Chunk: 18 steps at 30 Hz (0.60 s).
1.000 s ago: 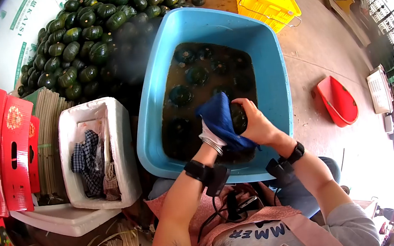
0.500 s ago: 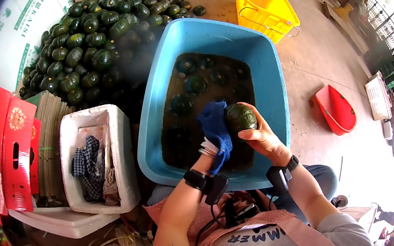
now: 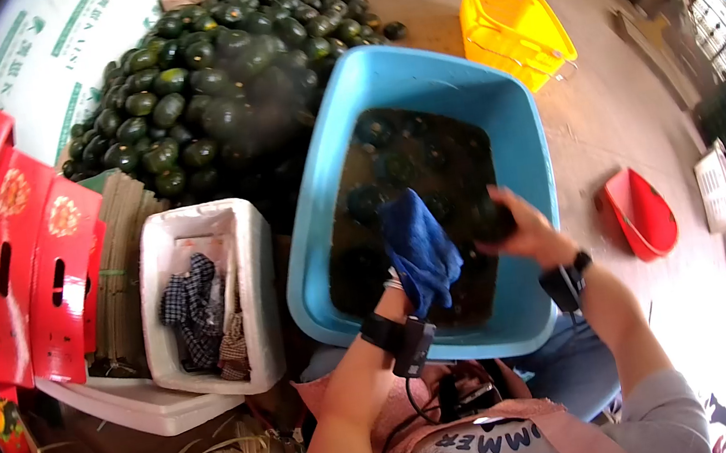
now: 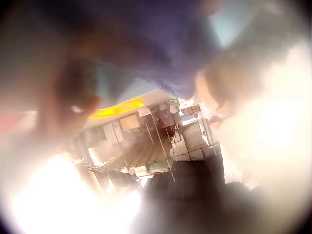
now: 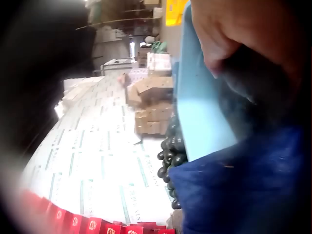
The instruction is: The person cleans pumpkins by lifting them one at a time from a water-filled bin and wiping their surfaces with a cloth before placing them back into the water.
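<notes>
In the head view the blue cloth [image 3: 421,251] covers the left hand [image 3: 397,293], whose fingers are hidden; only its wrist side shows. The right hand [image 3: 526,228] grips a dark green squash [image 3: 492,220] over the murky water of the blue tub [image 3: 306,271], to the right of the cloth and apart from it. Thumb and fingers curl round the squash's right side. In the right wrist view that hand [image 5: 243,24] holds the dark squash [image 5: 253,73] above the blue cloth [image 5: 239,180]. The left wrist view is mostly blurred.
More squashes [image 3: 373,129] lie in the tub's water. Beyond it, left, is a large squash heap [image 3: 169,110]. A white foam box [image 3: 265,303] with checked cloths and red cartons [image 3: 19,262] stand left; a yellow crate [image 3: 521,31] and red basin [image 3: 641,213] stand right.
The right hand has lifted the squash from behind the cloth, then moved rightward with it, away from the cloth. The head view has shifted, so the surroundings sit lower and further right.
</notes>
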Motion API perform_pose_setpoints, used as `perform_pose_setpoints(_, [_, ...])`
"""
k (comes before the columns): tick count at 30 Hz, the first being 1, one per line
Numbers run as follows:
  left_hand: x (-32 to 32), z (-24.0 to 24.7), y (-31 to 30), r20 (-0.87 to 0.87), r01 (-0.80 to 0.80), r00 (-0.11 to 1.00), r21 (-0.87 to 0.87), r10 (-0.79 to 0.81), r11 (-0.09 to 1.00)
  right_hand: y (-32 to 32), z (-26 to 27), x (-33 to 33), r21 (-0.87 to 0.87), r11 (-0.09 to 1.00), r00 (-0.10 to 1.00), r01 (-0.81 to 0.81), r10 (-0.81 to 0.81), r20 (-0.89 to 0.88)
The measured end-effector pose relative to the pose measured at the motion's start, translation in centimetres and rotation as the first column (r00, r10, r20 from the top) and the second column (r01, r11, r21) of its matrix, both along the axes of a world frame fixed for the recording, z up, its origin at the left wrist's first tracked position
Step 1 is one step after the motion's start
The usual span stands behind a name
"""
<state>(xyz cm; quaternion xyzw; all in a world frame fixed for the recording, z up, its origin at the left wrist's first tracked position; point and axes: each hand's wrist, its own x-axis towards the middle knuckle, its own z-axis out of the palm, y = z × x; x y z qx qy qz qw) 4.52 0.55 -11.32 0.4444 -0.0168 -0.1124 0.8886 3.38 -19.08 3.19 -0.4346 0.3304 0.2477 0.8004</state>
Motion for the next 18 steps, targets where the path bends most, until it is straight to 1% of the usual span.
perform_pose_setpoints(1, [-0.2, 1.4, 0.6, -0.08, 0.037, 0.996, -0.127, -0.047, 0.991, 0.4, -1.4, 2.7, -0.215, 0.977, 0.886, -0.014, 0.112, 0.451])
perform_pose_setpoints(2, [-0.3, 2.3, 1.3, -0.076, 0.049, 0.995, -0.117, -0.058, 0.992, 4.3, 5.7, 4.0, 0.142, 0.989, 0.864, -0.026, -0.049, 0.502])
perform_pose_setpoints(3, [-0.3, 2.6, 1.8, -0.028, 0.058, 0.998, -0.004, -0.058, 0.998, 5.2, 9.0, 7.1, 0.251, 0.938, 0.621, -0.239, -0.052, 0.782])
perform_pose_setpoints(4, [-0.3, 2.8, 2.5, 0.085, 0.025, 0.995, 0.223, -0.046, 0.974, 6.2, 9.7, 8.2, 0.075, 0.995, 0.646, -0.061, -0.017, 0.763])
perform_pose_setpoints(5, [-0.3, 3.0, 3.2, 0.265, -0.075, 0.96, 0.561, -0.093, 0.824, 6.4, 9.7, 8.8, -0.111, 0.987, 0.672, 0.115, 0.005, 0.741])
perform_pose_setpoints(6, [-0.3, 3.4, 3.7, 0.426, -0.273, 0.867, 0.84, -0.258, 0.469, 4.7, 7.2, 9.4, -0.426, 0.904, 0.7, 0.044, 0.276, 0.658])
perform_pose_setpoints(7, [-0.3, 3.7, 3.6, 0.457, -0.453, 0.782, 0.884, -0.424, 0.118, 4.0, 5.8, 8.5, -0.692, 0.718, 0.749, -0.076, 0.5, 0.436])
perform_pose_setpoints(8, [-0.1, 3.8, 3.4, 0.395, -0.547, 0.737, 0.825, -0.549, -0.141, 1.3, -0.3, 9.2, -0.96, 0.255, 0.64, -0.116, 0.758, 0.124])
perform_pose_setpoints(9, [0.1, 3.9, 3.1, 0.317, -0.599, 0.715, 0.738, -0.623, -0.312, 0.4, -3.2, 7.2, -0.961, 0.012, 0.583, -0.277, 0.797, -0.158])
perform_pose_setpoints(10, [0.2, 4.0, 2.8, 0.25, -0.625, 0.705, 0.661, -0.664, -0.414, 0.3, -4.9, 5.0, -0.869, -0.047, 0.45, -0.492, 0.841, -0.301])
perform_pose_setpoints(11, [0.5, 4.3, 2.5, 0.2, -0.639, 0.699, 0.606, -0.687, -0.474, -1.9, -14.5, 3.1, -0.834, -0.172, 0.502, -0.525, 0.729, -0.466])
perform_pose_setpoints(12, [0.6, 4.6, 2.4, 0.172, -0.646, 0.696, 0.575, -0.697, -0.502, -1.4, -16.7, 1.0, -0.753, -0.229, 0.495, -0.617, 0.631, -0.597])
perform_pose_setpoints(13, [0.8, 4.9, 2.2, 0.148, -0.647, 0.694, 0.558, -0.705, -0.52, -0.6, -17.8, -0.7, -0.772, -0.166, 0.572, -0.614, 0.58, -0.58])
perform_pose_setpoints(14, [0.9, 5.5, 2.2, 0.15, -0.644, 0.699, 0.558, -0.699, -0.524, 0.1, -19.1, -1.7, -0.808, -0.165, 0.631, -0.566, 0.544, -0.553])
perform_pose_setpoints(15, [0.8, 6.1, 2.2, 0.115, -0.637, 0.694, 0.559, -0.711, -0.531, 0.6, -20.1, -2.0, -0.842, -0.166, 0.687, -0.514, 0.509, -0.519])
perform_pose_setpoints(16, [0.6, 6.8, 2.2, 0.076, -0.63, 0.687, 0.56, -0.723, -0.539, 0.1, -20.6, -1.6, -0.843, -0.167, 0.684, -0.511, 0.515, -0.517])
perform_pose_setpoints(18, [0.1, 7.9, 2.6, -0.013, -0.618, 0.661, 0.557, -0.75, -0.555, -1.4, -20.9, -0.9, -0.892, 0.065, 0.728, -0.448, 0.605, -0.322])
